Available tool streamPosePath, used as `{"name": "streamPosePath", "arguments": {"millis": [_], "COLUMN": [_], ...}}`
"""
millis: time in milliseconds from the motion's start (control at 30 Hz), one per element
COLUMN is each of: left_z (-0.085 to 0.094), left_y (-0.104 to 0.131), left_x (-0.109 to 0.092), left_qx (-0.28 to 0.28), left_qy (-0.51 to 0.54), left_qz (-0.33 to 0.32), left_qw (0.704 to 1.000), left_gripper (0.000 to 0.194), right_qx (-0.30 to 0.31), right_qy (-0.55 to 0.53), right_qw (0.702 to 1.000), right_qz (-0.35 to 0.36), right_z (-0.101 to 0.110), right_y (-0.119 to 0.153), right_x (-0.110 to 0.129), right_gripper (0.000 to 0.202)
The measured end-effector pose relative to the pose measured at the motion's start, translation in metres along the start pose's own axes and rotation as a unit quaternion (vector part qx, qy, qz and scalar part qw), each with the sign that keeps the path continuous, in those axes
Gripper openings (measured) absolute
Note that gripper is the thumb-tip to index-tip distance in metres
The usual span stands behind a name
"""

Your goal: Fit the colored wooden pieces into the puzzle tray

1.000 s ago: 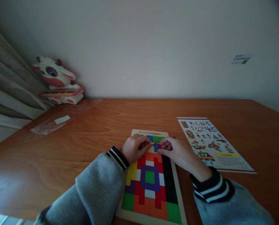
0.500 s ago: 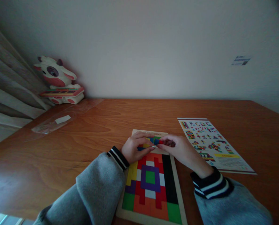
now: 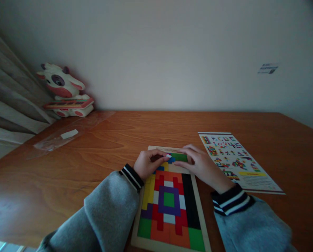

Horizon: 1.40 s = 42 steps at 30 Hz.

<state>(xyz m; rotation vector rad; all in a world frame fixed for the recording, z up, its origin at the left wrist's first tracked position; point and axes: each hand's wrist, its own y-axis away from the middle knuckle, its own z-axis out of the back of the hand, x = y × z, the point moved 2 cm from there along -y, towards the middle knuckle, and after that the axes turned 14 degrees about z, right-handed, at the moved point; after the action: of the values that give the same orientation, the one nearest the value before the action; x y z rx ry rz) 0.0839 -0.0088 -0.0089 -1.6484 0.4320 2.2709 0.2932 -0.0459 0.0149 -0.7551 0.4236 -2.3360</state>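
A wooden puzzle board [image 3: 206, 229] lies on the table before me, filled with flat coloured blocks around a purple ring [image 3: 161, 206]. My left hand [image 3: 147, 162] is over its upper left part, thumb and forefinger pinching a small white puzzle piece [image 3: 169, 156]. Blue pieces [image 3: 171, 160] show just below the pinch. Over the board's upper right, my right hand [image 3: 197, 162] has its thumb and fingers apart, with nothing visible between them. A green block [image 3: 181, 156] lies by its fingertips. Part of the top rows is hidden by both hands.
A printed pattern sheet [image 3: 240, 161] lies right of the board. Clear plastic wrapping [image 3: 51, 143] is at the table's left, in front of a cow-shaped toy keyboard [image 3: 69, 103]. A curtain [image 3: 11, 87] hangs at the left and a wall [image 3: 156, 56] stands behind the table.
The red and blue piece at my right fingers is no longer seen there, and those fingers have spread. My left hand has closed into a pinch with the white piece, uncovering more blocks.
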Motion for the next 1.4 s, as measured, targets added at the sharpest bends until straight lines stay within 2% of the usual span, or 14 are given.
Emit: {"name": "streamPosePath", "arguments": {"millis": [100,200,300,500,667,767,900,1133,1233,1400], "left_z": [0.000,0.000,0.000,0.001,0.001,0.001,0.002,0.002,0.002,0.001], "left_y": [-0.004,-0.004,-0.003,-0.003,-0.003,-0.003,-0.003,-0.003,-0.003,-0.003], "left_x": [0.005,0.005,0.002,0.003,0.004,0.004,0.004,0.003,0.002,0.003], "left_qx": [-0.006,-0.010,-0.006,-0.007,-0.005,-0.007,-0.008,-0.006,-0.006,-0.008], "left_qy": [0.016,0.020,0.022,0.023,0.028,0.020,0.020,0.028,0.022,0.029], "left_qz": [0.027,0.032,0.034,0.030,0.031,0.036,0.040,0.042,0.043,0.039], "left_qw": [0.999,0.999,0.999,0.999,0.999,0.999,0.999,0.999,0.999,0.999], "left_gripper": [0.031,0.032,0.032,0.032,0.032,0.033,0.034,0.034,0.034,0.035], "right_qx": [-0.003,0.007,0.023,0.059,0.011,-0.018,0.013,0.046,0.062,0.048], "right_qy": [0.041,0.059,0.079,0.117,0.101,0.162,0.219,0.084,0.068,0.073], "right_qw": [0.999,0.998,0.996,0.990,0.995,0.986,0.974,0.995,0.996,0.996], "right_qz": [-0.009,-0.002,0.024,0.057,0.024,-0.023,-0.049,0.000,0.002,0.008], "right_z": [-0.006,-0.012,-0.012,-0.010,-0.007,0.000,0.007,0.007,0.005,0.006], "right_y": [0.002,0.001,-0.001,-0.007,-0.006,0.001,0.009,0.009,0.009,0.004], "right_x": [-0.011,-0.016,-0.015,-0.007,-0.016,-0.031,-0.043,-0.033,-0.030,-0.023], "right_gripper": [0.040,0.032,0.025,0.029,0.028,0.033,0.033,0.035,0.035,0.028]}}
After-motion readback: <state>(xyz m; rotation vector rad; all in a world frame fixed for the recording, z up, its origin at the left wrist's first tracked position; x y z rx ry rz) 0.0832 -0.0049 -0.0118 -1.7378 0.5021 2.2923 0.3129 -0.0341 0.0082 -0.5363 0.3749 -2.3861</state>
